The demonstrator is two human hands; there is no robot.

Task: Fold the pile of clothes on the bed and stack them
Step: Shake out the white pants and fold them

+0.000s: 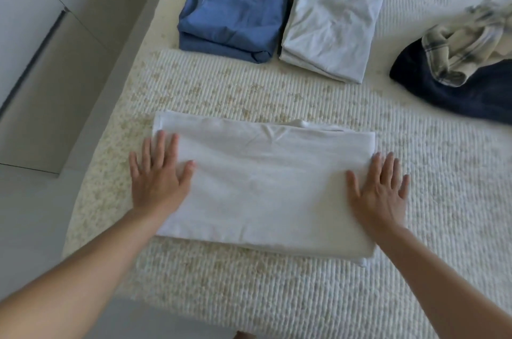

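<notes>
Left hand (pixel 159 172) and right hand (pixel 381 189), fingers spread and grasping nothing, are pressing flat the white garment (pixel 263 186) at lower centre of the bed (pixel 277 94). Lifting it carelessly toward the blue shirt (pixel 235 6) at the frame's top risks its layers sliding apart.

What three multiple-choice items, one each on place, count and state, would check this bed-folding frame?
1. Where does the blue shirt lie?
A. left of the pale grey folded shirt
B. on the white garment
C. under the plaid garment

2. How many folded garments lie at the bed's far edge?
A. one
B. two
C. four

3. How are both hands placed?
A. pinching a sleeve
B. flat on the white garment
C. lifted clear

Key: 1 A, they sit side by side; 2 B, blue and grey; 3 B, left hand and right hand press its ends with straight fingers.
</notes>
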